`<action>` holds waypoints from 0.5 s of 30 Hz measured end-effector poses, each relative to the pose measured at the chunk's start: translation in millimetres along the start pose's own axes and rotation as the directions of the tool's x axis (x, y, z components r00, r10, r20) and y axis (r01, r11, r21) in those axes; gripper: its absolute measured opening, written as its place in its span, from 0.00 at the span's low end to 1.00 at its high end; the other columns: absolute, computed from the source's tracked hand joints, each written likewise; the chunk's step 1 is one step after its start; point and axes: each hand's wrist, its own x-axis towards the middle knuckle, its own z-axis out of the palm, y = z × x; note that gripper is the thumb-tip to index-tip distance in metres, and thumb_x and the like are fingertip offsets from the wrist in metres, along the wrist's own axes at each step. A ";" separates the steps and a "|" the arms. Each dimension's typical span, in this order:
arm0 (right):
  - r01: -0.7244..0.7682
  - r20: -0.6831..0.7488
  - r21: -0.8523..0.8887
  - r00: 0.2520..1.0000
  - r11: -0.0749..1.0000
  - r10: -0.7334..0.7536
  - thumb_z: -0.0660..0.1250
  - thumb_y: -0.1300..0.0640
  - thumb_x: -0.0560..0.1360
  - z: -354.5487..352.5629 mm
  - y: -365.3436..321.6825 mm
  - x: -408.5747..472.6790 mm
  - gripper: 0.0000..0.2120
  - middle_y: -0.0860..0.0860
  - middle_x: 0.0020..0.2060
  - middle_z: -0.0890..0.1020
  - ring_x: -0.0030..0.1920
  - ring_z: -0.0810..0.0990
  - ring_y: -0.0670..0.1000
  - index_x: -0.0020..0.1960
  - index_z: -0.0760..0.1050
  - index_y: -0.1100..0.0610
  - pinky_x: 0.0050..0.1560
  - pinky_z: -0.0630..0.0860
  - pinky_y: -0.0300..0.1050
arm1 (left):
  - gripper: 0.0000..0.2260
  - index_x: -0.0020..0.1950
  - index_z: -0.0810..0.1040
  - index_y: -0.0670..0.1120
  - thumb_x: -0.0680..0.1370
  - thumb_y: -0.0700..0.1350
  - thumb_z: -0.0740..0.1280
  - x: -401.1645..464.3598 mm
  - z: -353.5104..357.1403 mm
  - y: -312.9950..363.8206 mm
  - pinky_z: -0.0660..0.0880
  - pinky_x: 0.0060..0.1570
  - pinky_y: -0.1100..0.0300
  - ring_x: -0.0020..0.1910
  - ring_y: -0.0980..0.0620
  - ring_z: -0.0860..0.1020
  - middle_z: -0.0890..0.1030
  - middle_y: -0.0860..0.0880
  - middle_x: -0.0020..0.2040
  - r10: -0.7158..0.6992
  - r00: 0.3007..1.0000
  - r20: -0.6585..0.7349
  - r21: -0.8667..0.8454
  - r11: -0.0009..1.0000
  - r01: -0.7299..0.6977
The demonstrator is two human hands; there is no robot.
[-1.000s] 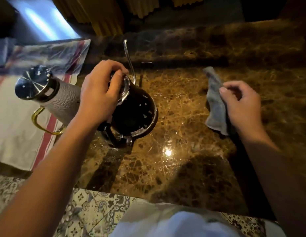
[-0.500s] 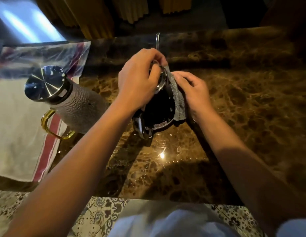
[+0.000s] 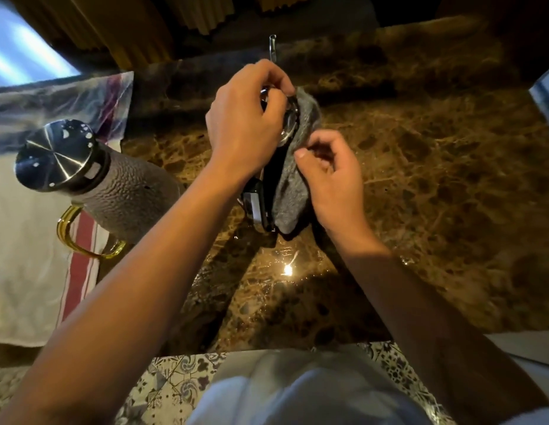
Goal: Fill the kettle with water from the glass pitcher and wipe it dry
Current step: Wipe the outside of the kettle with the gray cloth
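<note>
The dark kettle [image 3: 261, 194] with a thin gooseneck spout [image 3: 272, 46] stands on the brown marble counter [image 3: 435, 185]. My left hand [image 3: 245, 124] grips its lid from above. My right hand [image 3: 331, 176] holds a grey cloth [image 3: 293, 185] and presses it against the kettle's right side. Most of the kettle's body is hidden by my hands and the cloth. The textured glass pitcher [image 3: 120, 191], with a shiny metal lid [image 3: 54, 154] and a gold handle [image 3: 80, 237], stands to the left.
A white towel with red stripes [image 3: 31, 271] lies under the pitcher at the left. Water glistens on the counter near a bright light reflection [image 3: 287, 269]. The counter's front edge runs above a patterned tile floor [image 3: 175, 381].
My right hand has brought the grey cloth from the counter on the right to the kettle's side and slid it down the body. My left hand stays on the lid.
</note>
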 end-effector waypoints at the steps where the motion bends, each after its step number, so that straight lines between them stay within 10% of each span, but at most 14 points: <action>1: 0.032 -0.026 -0.006 0.999 0.999 -0.032 0.69 0.61 0.80 0.1 -2.4 6.1 0.09 0.38 0.41 0.79 0.39 0.76 0.41 0.51 0.76 0.47 0.40 0.75 0.37 | 0.09 0.52 0.81 0.52 0.81 0.45 0.61 -0.1 1.4 2.1 0.77 0.52 0.53 0.49 0.59 0.78 0.80 0.59 0.49 -0.006 1.000 0.001 0.000 1.000 0.006; 8: -0.029 -0.046 -0.324 0.999 0.946 0.015 0.63 0.58 0.84 -25.6 40.9 37.4 0.07 0.52 0.41 0.82 0.38 0.78 0.48 0.56 0.79 0.57 0.40 0.75 0.53 | 0.10 0.54 0.82 0.48 0.81 0.45 0.61 -4.3 7.8 10.7 0.78 0.52 0.53 0.48 0.58 0.79 0.82 0.56 0.50 -0.034 0.999 -0.014 -0.006 0.999 0.034; 12: -0.221 -0.020 -0.235 0.975 0.947 0.222 0.61 0.59 0.83 -35.0 54.2 13.2 0.05 0.40 0.30 0.74 0.28 0.68 0.42 0.55 0.74 0.51 0.30 0.67 0.50 | 0.10 0.54 0.82 0.50 0.82 0.45 0.61 -9.4 10.6 17.3 0.78 0.50 0.54 0.47 0.58 0.79 0.82 0.57 0.50 -0.100 0.993 -0.063 0.032 0.994 0.103; 15: -0.215 0.094 -0.069 0.971 0.974 0.221 0.67 0.59 0.75 -41.0 36.8 2.0 0.17 0.40 0.48 0.83 0.42 0.83 0.43 0.62 0.75 0.47 0.40 0.83 0.50 | 0.10 0.54 0.82 0.49 0.82 0.45 0.60 -11.9 13.6 23.2 0.77 0.47 0.55 0.45 0.58 0.79 0.82 0.56 0.49 -0.124 0.989 -0.082 0.041 0.991 0.128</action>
